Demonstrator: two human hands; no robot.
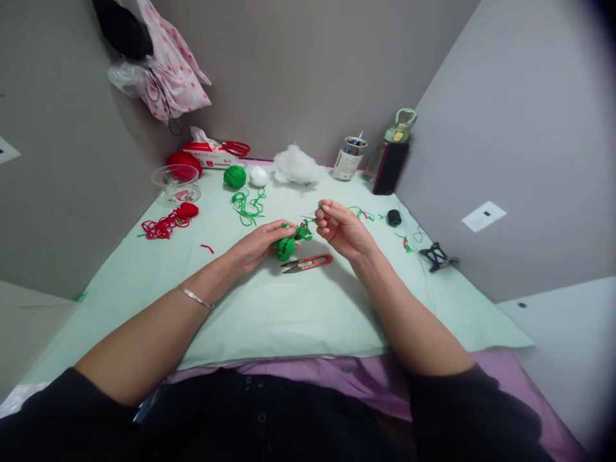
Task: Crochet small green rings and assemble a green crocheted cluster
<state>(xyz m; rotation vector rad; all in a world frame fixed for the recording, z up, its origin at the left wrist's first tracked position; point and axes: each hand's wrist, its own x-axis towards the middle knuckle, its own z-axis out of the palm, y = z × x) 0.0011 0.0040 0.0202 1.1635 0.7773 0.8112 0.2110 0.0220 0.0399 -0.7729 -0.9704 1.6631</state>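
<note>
In the middle of the frame, the left hand grips a green ball. The right hand pinches its green yarn tight, so the wrapping step seems underway. Next needs a steady pull.

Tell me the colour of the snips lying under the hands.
Red snips, seen in the head view.

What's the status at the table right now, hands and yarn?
Left hand grips the green crocheted piece. Right hand pinches its green strand. Red snips lie just beneath; nothing blocking.
</note>
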